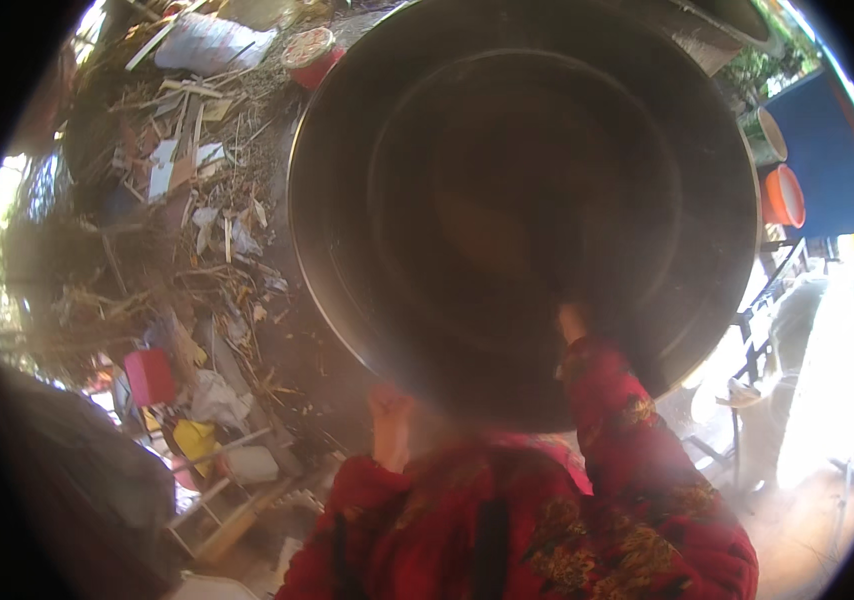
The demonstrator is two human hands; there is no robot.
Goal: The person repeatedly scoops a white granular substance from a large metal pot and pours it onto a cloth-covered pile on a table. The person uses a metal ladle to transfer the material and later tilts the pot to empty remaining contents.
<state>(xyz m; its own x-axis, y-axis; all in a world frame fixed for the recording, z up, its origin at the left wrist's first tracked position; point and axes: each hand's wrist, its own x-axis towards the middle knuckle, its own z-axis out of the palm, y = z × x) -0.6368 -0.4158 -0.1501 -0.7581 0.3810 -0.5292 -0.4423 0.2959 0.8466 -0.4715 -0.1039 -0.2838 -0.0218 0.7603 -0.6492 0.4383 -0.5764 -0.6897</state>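
Observation:
A large, dark round metal pan or basin (524, 210) fills the middle of the head view, its inside facing the camera. My left hand (391, 403) is at the lower left of its rim, fingers bent against or just beside the edge; whether it grips the rim is unclear. Inside the lower right part of the vessel is my right hand (571, 322), dim and blurred, with its fingers hidden in shadow. What it touches cannot be made out. Both arms wear red patterned sleeves (622, 397).
Wood scraps, sticks and litter (186, 150) cover the ground at left, near a red lidded tub (312, 56). A red box (149, 377) and a white container (250, 465) lie lower left. At right, an orange bowl (785, 196) stands by a blue surface (832, 157).

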